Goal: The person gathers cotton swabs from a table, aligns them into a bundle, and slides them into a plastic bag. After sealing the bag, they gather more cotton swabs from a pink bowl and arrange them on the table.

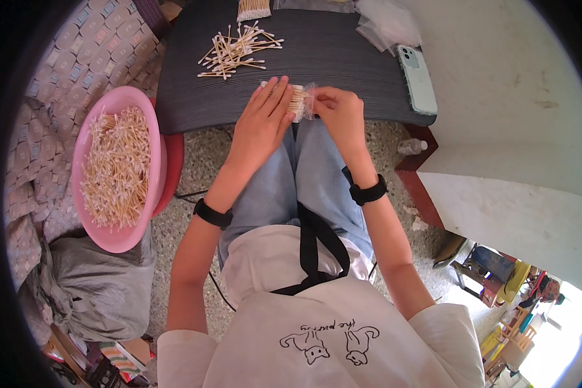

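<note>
At the near edge of the dark table (181, 84), my left hand (260, 126) covers a neat bundle of cotton swabs (297, 101). Its fingers lie close together over the swabs and hide much of them. My right hand (344, 119) pinches a small clear plastic bag (310, 102) at the bundle's right end. The bag's mouth is at the swabs, but how far they sit inside it I cannot tell. Beyond my left hand lies a loose pile of cotton swabs (236, 50). Another tidy bundle of swabs (253, 9) is at the table's far edge.
A pink basin (156, 187) full of loose swabs stands to my left on a red stool (173, 168). Clear plastic bags (388, 22) lie at the table's far right, near a pale green phone (418, 79). A small bottle (412, 147) stands below the right corner, beside the wall.
</note>
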### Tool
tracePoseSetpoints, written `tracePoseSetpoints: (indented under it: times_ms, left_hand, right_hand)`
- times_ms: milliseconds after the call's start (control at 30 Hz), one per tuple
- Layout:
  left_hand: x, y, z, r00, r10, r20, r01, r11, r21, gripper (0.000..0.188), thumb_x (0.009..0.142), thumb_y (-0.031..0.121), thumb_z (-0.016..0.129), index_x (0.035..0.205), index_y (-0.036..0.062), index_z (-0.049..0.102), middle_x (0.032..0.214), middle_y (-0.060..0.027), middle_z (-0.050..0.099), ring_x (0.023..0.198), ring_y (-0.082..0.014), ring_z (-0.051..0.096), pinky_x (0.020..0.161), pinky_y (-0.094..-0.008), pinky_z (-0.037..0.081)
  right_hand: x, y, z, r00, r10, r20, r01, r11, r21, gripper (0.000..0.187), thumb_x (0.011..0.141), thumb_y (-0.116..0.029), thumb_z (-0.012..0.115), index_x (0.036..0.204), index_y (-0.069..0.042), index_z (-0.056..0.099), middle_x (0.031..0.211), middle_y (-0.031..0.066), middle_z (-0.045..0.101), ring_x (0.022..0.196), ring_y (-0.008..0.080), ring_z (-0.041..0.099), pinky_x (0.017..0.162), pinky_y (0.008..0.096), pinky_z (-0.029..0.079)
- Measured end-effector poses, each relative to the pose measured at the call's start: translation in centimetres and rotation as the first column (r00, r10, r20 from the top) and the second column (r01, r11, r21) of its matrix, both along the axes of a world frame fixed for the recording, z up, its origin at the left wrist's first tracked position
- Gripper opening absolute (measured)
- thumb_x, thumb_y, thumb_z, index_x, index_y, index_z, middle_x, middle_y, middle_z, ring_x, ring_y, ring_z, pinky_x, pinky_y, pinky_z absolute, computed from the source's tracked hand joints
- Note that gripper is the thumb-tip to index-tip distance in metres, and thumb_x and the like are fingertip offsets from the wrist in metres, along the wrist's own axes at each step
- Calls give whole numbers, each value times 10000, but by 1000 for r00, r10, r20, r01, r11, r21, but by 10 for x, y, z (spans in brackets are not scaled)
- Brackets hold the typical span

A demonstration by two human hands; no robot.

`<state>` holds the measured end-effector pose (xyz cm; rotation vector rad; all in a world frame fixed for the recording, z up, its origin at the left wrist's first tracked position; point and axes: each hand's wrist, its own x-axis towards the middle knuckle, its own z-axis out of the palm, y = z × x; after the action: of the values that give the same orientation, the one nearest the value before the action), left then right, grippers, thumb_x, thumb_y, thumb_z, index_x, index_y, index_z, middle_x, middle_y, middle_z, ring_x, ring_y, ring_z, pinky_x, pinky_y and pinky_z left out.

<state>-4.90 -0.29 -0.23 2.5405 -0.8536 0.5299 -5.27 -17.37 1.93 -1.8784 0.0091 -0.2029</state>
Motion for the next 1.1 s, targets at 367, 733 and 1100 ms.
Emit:
tracePoseSetpoints:
  times_ms: [367,733,1100]
  left_hand:
    - [-4,-3,-1,998,20,-55,-21,1000,-14,469,957,221,471,1372,9,420,1449,-132,387,1353,-295,339,1121,-426,271]
    - [0,-5,-7,998,-32,-52,30,999,-28,508,939,195,492,1390,-9,381,1467,-155,351,1367,-304,316,1128,-455,244]
    - [8,4,-4,997,58,-58,-72,957,-280,600,840,181,678,1349,-8,421,1348,-196,445,1271,-372,407,1053,-440,344]
  right_hand:
    - [-35,29,9,999,-39,-21,37,996,-83,380,962,-170,489,1254,74,502,1009,310,614,884,440,629,717,412,508]
    - [-30,24,-6,995,32,98,-19,992,-127,370,976,-140,436,1259,99,451,1253,325,499,1157,485,476,951,458,435]
    - [-12,6,-12,924,32,382,170,860,-481,283,817,-129,681,1057,11,626,1149,231,600,1025,358,593,836,398,481]
